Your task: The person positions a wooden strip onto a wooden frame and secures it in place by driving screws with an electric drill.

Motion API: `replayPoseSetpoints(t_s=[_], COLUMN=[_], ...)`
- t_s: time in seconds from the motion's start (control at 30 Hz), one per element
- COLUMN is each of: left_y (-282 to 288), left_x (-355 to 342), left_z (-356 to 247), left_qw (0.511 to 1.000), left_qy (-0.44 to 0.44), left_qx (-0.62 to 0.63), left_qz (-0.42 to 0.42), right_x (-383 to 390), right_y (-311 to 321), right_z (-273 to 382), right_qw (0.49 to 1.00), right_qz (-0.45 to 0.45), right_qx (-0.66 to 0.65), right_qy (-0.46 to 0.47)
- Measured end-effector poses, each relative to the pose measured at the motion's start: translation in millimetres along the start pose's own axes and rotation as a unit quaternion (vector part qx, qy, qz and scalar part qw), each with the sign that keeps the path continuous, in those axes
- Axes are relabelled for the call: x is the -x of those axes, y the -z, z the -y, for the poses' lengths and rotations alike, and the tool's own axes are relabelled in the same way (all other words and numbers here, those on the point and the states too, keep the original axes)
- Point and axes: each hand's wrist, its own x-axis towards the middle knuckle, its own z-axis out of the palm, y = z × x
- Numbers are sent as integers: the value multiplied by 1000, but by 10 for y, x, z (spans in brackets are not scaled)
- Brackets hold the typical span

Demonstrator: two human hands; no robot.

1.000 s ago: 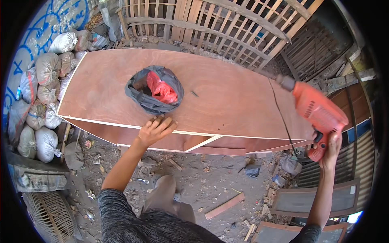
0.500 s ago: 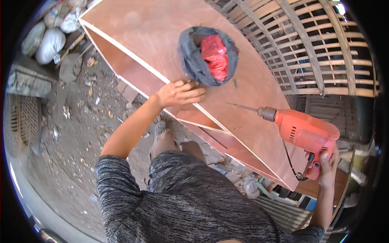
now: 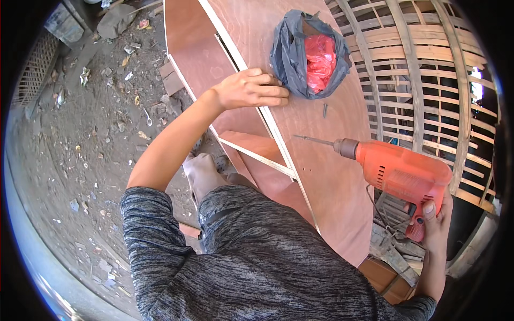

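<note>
My right hand is closed round the handle of an orange-red power drill. Its long thin bit points left above a plywood cabinet. At the pale edge of that panel rests my left hand, fingers bent and pressed together; whatever they may hold is hidden. Just beyond the fingertips a dark plastic bag stands open on the panel, with a crumpled red plastic bag inside. A small screw-like piece lies on the wood between bag and drill bit.
Open compartments with a pale-edged divider face my legs. A slatted bamboo lattice rises at the right. Litter covers the dirt floor at the left. The drill's cord hangs beside the cabinet.
My view has turned, so the cabinet and bag sit further right and higher in it. The drill stays in my right hand, and my left hand remains at the panel's edge.
</note>
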Motion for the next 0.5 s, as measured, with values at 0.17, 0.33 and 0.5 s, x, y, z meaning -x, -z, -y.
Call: replayPoseSetpoints(t_s=[0.17,0.33,0.5], left_y=[-8,-1,-15], left_x=[-59,-50,-42], left_z=[-8,4,0], left_qw=[1000,1000,1000], left_qy=[-1,0,-5], left_qx=[2,0,-5], left_qz=[6,9,20], right_x=[-11,-28,1], right_y=[92,114,133], right_z=[-82,-63,12], right_qw=[1000,1000,1000], right_qz=[9,9,14], right_qx=[12,17,10], right_qy=[-3,22,10])
